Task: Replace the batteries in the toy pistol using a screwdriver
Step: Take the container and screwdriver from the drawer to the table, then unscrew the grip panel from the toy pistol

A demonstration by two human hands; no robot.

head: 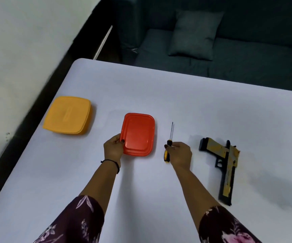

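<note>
The right hand (180, 155) curls its fingers round the black-and-yellow handle of the screwdriver (167, 151), whose thin shaft points to 12 o'clock over the table (159, 95). The left hand (113, 149) pinches the near corner of the red box (138, 134), thumb on the lid.

The toy pistol (227, 162) lies flat on its side at 3 o'clock from the right hand, well apart from it and untouched, one end toward 6 o'clock. It looks like hard plastic, so probably light and stiff. It is likely to slide on the smooth tabletop if pressed with the driver, so it is best held down by its broad body with the free hand. Where its battery cover sits cannot be told.

The red box is lidded and its contents are hidden. The yellow box (68, 115), at 10 o'clock from it, is lidded too. Either may hold the fresh batteries, but that is a guess.
</note>
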